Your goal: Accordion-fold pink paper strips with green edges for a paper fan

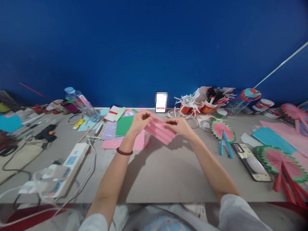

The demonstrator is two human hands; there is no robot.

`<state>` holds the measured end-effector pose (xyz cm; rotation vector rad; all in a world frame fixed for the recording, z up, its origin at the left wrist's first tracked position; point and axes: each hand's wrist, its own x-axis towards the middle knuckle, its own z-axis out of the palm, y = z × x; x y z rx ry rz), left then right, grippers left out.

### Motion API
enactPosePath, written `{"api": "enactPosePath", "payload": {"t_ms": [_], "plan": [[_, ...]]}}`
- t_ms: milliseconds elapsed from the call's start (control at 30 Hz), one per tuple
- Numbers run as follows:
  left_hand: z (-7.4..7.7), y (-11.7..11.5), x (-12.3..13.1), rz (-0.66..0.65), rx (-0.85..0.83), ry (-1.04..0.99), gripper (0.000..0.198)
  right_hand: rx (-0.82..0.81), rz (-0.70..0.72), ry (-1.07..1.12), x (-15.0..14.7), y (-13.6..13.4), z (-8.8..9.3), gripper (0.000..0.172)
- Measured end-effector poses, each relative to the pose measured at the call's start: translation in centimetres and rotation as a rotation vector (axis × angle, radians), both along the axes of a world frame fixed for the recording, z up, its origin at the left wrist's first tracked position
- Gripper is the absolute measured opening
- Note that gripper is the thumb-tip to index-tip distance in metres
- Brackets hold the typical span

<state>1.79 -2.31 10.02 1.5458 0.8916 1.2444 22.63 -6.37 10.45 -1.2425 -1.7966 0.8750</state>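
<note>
I hold a pink sheet of paper [160, 131], pleated into accordion folds, a little above the grey table [168, 173]. My left hand [140, 122] pinches its left end with closed fingers. My right hand [179, 126] grips its right end, fingers pressed onto the folds. A dark bead bracelet [124, 152] circles my left wrist. Flat pink, green and lilac paper sheets [122, 131] lie on the table just behind my left hand.
A power strip [63, 170] with cables and a glue gun [46, 132] lie at the left, a water bottle [81, 103] behind them. A phone [161, 102] leans on the blue wall. Cups of scraps [204, 107], finished paper fans [223, 131] and a second phone [251, 161] lie at the right.
</note>
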Motion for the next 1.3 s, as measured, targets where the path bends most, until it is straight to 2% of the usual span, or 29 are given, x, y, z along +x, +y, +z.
{"api": "enactPosePath", "payload": {"t_ms": [333,567,733,833,933,1067,1300], "plan": [[-0.2,0.2,-0.2,-0.007,0.024,0.028,0.026,0.033,-0.047,-0.02,-0.2,0.1,-0.3,0.014],[0.4,-0.2,-0.5,-0.039,0.092,0.134,0.024,0.272,-0.127,-0.173,-0.6,-0.1,-0.3,0.014],[1.6,-1.3,-0.7,-0.006,0.338,0.468,0.012,0.404,-0.1,-0.314,-0.4,-0.1,-0.8,0.017],[1.8,-1.9,-0.2,-0.008,0.552,0.679,0.015,0.433,-0.088,-0.377,-0.4,0.0,-1.1,0.019],[1.5,-2.2,0.5,0.032,0.685,0.82,0.021,0.453,-0.063,-0.402,-0.6,0.0,-1.2,0.02],[1.0,-2.2,1.0,0.108,0.727,0.847,0.024,0.449,-0.064,-0.371,-0.5,0.0,-1.0,0.017],[1.1,-2.0,0.6,0.142,0.755,0.82,0.029,0.336,-0.061,-0.335,0.1,0.0,-0.1,0.014]]}}
